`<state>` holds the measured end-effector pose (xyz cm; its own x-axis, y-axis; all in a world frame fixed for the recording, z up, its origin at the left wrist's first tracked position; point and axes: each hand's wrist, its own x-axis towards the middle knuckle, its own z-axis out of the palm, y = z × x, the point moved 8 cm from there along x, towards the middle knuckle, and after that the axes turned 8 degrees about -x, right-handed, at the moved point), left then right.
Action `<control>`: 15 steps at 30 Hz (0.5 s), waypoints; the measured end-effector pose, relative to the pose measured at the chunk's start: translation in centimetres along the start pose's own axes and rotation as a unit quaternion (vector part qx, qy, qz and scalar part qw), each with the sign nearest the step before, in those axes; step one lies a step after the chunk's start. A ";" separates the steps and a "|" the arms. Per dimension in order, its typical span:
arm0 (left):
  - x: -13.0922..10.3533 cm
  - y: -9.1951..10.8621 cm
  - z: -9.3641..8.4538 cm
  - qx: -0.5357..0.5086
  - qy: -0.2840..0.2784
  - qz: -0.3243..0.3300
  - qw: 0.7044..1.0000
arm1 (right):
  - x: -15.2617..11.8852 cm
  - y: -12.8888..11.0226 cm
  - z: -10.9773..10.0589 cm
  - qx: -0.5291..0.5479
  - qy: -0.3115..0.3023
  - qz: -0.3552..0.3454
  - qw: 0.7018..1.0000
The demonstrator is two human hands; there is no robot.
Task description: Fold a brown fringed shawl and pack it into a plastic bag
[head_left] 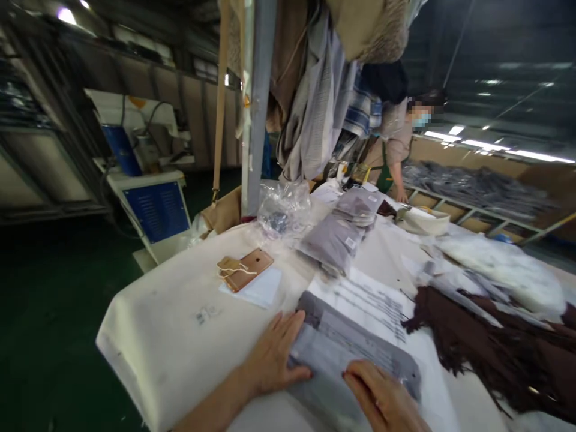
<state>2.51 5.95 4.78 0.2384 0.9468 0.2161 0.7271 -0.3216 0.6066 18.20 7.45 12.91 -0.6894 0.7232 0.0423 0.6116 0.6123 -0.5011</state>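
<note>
A: Hands first. Left hand (273,354) lies flat on the near-left edge of the grey bagged garment (346,354), fingers straight and close together, thumb out along the bag's edge. Right hand (382,399) presses on the bag's near end, fingers (365,372) together, partly cut off by the frame.

B: Where's the bag?

A: On the white table cover (171,324), at the near edge, lying over a printed paper sheet (373,300). Using the bag as anchor from here.

B: Go on.

A: Right of the bag, dark brown fringed fabric (495,342) spread on the table, apart from it. Left and beyond the bag, a rose-gold phone (249,267) face down on a white paper slip (258,288), with a tan tag (227,264) on its near-left end. Beyond the bag, a stack of grey bagged garments (342,231). Left of that stack, crumpled clear plastic (283,210).

B: Farther?

A: Far right beyond the bag, white filmy material (504,264). Behind the stack, a grey post (258,102) with hanging cloths (315,90). Past those, a co-worker (396,150) bent at the far table end, one hand down; finger state can't tell. Far left of the bag, a white-and-blue machine (153,204) on the floor.
</note>
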 end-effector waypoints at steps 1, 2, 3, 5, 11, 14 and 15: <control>0.1 -0.2 0.0 -0.020 -0.007 -0.013 1.000 | 1.4 -0.7 0.1 0.010 -0.024 -0.007 1.000; 0.1 -0.4 0.0 -0.041 -0.013 -0.025 0.999 | 2.5 -1.3 0.1 0.017 -0.044 -0.007 0.999; 0.2 -0.6 0.0 -0.061 -0.018 -0.036 0.997 | 3.5 -1.7 0.3 0.026 -0.068 -0.005 0.997; 0.3 -0.9 0.0 -0.097 -0.027 -0.053 0.994 | 5.0 -2.1 0.8 0.062 -0.121 0.007 0.991; 0.6 -0.9 -0.4 -0.154 -0.041 -0.076 0.984 | 8.2 -0.1 3.6 0.071 -0.231 0.032 0.970; 0.6 -0.8 -0.3 -0.164 -0.044 -0.075 0.983 | 9.6 0.7 4.4 -0.019 -0.240 0.010 0.971; 0.6 -0.8 -0.3 -0.165 -0.044 -0.073 0.983 | 10.0 0.8 4.6 -0.038 -0.243 0.006 0.969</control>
<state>1.91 6.77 4.69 0.2123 0.9759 0.0494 0.5124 -0.1543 0.8448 10.02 13.68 8.93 -0.7722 0.5059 -0.3844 0.6349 0.6397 -0.4333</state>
